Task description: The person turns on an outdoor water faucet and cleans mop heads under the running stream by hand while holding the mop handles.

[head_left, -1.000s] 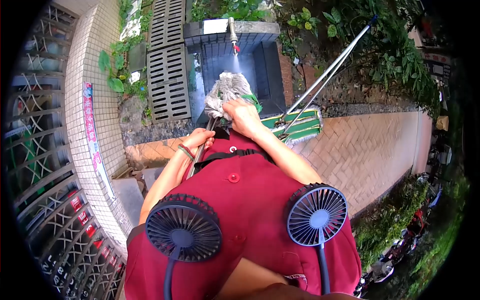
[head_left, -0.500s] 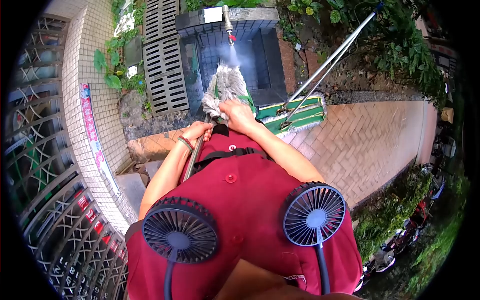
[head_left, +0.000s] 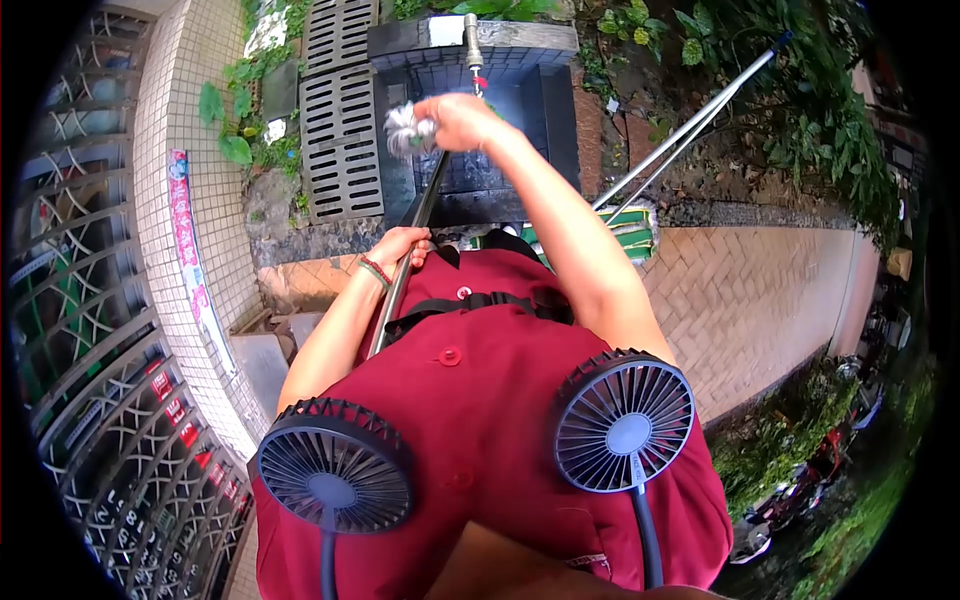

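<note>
Two bare hands are in use, and the mop head (head_left: 410,132) is being handled over the left side of the tiled basin (head_left: 561,125), near the tap (head_left: 472,45). The grey strands are bunched at the right hand (head_left: 465,122), whose grip seems closed on them, though blur softens that view. The metal pole (head_left: 394,300) is clamped in the grip of the left hand (head_left: 398,248), slanting down along the apron (head_left: 500,400). For any further working of the strands, a steady pole would be called for, with slack fibres gathered inside the basin. A green flat mop (head_left: 635,240) is set beside it.
</note>
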A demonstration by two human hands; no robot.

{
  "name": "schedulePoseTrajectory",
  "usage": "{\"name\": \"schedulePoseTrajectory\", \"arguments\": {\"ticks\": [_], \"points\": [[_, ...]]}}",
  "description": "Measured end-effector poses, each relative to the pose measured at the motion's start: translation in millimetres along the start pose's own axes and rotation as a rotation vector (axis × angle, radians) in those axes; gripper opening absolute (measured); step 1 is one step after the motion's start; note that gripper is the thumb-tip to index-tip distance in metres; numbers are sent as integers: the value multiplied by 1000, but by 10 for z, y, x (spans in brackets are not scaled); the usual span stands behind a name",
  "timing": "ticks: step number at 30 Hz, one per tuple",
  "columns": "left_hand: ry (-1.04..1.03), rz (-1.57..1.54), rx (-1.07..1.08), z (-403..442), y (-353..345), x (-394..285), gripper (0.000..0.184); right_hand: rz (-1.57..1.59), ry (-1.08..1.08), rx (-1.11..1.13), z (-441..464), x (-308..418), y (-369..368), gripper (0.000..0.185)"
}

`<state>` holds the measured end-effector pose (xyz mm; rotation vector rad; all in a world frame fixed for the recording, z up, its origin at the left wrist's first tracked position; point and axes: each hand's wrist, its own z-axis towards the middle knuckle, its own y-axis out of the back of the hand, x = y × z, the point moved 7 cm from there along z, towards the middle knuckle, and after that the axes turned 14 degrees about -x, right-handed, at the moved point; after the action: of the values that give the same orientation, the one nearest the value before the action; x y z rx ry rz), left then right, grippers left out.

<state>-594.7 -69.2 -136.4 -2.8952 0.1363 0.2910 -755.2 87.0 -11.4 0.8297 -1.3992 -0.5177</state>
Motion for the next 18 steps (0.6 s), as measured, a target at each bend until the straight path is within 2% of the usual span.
{"name": "schedulePoseTrajectory", "arguments": {"ticks": [4,8,18], "points": [[0,-96,5,25,-12,14,11,27,-54,11,164,-56,135,30],[26,-165,22,46,-1,53,11,92,-19,-51,166,1,125,26],[54,-123,40,37,98,108,12,57,-21,-78,-130,85,-7,27]]}}
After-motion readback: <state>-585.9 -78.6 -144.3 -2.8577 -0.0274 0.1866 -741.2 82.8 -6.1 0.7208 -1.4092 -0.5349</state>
